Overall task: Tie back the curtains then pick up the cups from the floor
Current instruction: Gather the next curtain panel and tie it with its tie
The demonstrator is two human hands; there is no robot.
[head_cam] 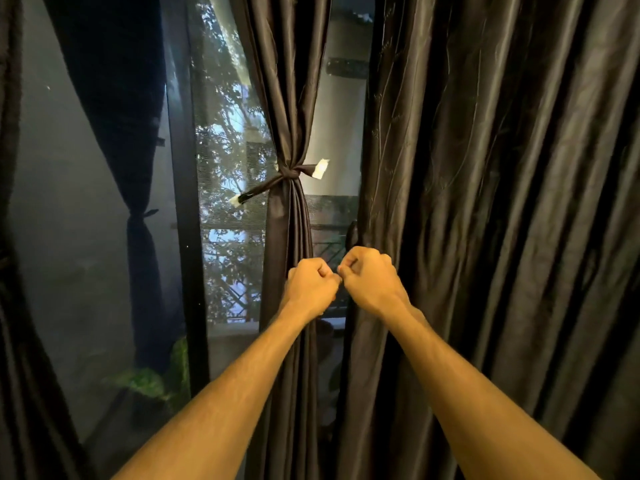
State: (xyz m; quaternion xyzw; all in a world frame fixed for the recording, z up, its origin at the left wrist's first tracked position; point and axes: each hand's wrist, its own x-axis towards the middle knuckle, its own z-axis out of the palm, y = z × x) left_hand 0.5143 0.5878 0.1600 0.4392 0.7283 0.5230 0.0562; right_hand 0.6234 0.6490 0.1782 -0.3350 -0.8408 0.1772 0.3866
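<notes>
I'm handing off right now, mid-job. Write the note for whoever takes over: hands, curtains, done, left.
Left hand: fist closed, in front of the tied curtain's lower folds; what it pinches is not visible.
Right hand: fist closed, at the inner edge of the loose curtain.
The two hands are close together, knuckles nearly touching.
Done: middle curtain is gathered and knotted with a tie-back. The far-left curtain also looks cinched.
Left: the loose curtain hangs untied; no tie around it is visible. Cups and floor are out of view, so that step is not started as far as can be seen.
</notes>
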